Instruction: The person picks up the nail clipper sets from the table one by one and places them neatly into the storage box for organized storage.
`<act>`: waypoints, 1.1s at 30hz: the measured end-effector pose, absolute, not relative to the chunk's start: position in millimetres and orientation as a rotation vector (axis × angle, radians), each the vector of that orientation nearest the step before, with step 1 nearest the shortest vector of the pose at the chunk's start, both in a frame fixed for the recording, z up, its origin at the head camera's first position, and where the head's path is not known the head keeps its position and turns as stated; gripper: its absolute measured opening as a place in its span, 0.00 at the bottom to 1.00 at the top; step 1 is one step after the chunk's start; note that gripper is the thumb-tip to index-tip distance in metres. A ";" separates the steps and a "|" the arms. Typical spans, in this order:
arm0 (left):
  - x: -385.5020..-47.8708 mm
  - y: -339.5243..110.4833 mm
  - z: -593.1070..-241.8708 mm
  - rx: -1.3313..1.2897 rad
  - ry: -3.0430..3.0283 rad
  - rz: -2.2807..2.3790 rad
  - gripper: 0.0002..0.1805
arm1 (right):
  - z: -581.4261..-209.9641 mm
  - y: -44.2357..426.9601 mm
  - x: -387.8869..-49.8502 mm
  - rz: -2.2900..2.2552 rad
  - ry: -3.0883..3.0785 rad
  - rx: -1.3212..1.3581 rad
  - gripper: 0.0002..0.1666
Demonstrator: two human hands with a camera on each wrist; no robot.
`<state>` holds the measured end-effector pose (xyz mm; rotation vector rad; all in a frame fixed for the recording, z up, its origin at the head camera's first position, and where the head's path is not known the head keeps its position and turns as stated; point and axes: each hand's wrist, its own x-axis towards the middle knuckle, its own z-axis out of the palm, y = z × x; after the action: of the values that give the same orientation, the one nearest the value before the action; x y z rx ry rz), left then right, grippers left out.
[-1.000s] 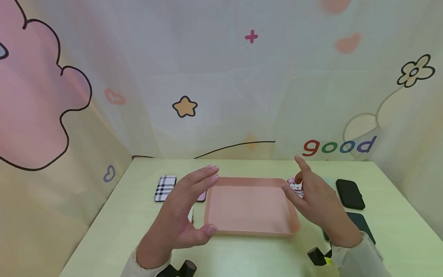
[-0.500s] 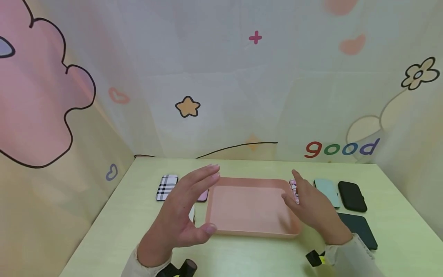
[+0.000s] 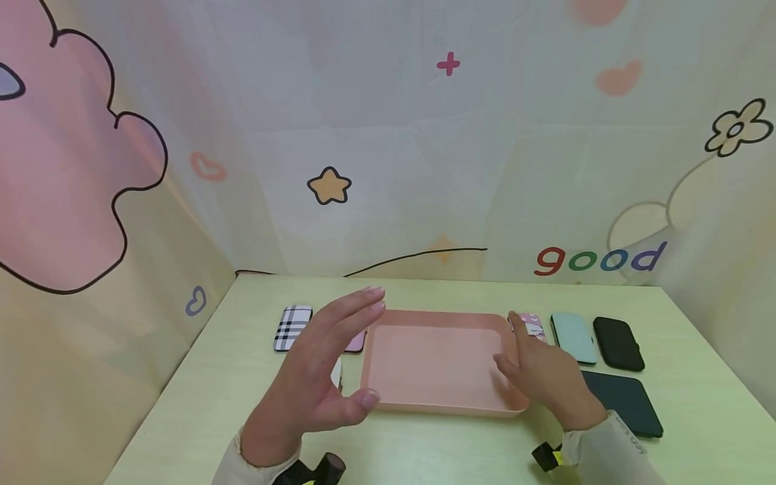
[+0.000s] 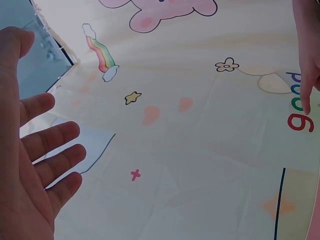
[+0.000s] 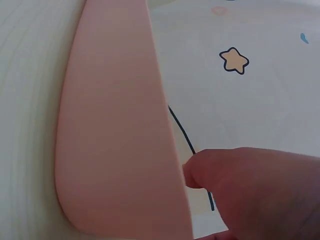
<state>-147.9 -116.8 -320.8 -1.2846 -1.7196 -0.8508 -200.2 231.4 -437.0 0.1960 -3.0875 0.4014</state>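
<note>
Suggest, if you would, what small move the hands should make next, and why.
I would probably close the right hand gently on the pink tray's right rim: in the head view it is at that rim, though contact is unclear, while the left hand is open near the opposite end, holding nothing.

Left hand (image 3: pixel 315 377) and right hand (image 3: pixel 545 377), both bare. Off-white sleeves (image 3: pixel 606 451) are worn to the wrists. At the inner side of each wrist, a stubby black mount (image 3: pixel 329 469) with yellow detail is fitted. Fine marks, too small to read, are seen along the right cuff (image 3: pixel 627 432).
</note>
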 end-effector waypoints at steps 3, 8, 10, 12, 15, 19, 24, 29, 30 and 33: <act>-147.9 -116.8 -320.7 -1.280 -1.727 -0.848 0.39 | -439.4 230.3 -201.3 0.412 -3.140 0.175 0.51; -147.6 -116.9 -321.1 -1.278 -1.737 -0.847 0.39 | -442.8 229.2 -201.1 0.420 -3.218 0.162 0.55; -147.8 -116.9 -321.2 -1.280 -1.733 -0.849 0.39 | -443.0 228.3 -200.6 0.449 -3.266 0.143 0.57; -148.0 -116.8 -321.4 -1.282 -1.729 -0.850 0.39 | -443.2 227.4 -200.2 0.487 -3.306 0.125 0.58; -148.4 -116.3 -321.6 -1.283 -1.721 -0.846 0.39 | -443.7 227.0 -199.3 0.534 -3.346 0.124 0.60; -148.6 -115.8 -321.6 -1.284 -1.717 -0.841 0.39 | -447.0 227.7 -199.4 0.566 -3.371 0.156 0.59; -148.6 -116.1 -322.3 -1.287 -1.715 -0.842 0.38 | -452.8 227.2 -200.9 0.590 -3.407 0.123 0.58; -149.3 -116.3 -322.9 -1.293 -1.719 -0.835 0.38 | -453.5 226.0 -200.7 0.642 -3.430 0.108 0.56; -149.5 -116.4 -323.1 -1.293 -1.721 -0.835 0.38 | -453.1 225.8 -200.3 0.659 -3.434 0.104 0.56; -150.1 -117.0 -323.3 -1.292 -1.731 -0.832 0.38 | -452.9 225.0 -199.6 0.666 -3.428 0.094 0.54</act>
<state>-150.1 -117.0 -323.3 -1.2917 -1.7306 -0.8324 -199.6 225.0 -452.9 0.0942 -3.4281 0.6658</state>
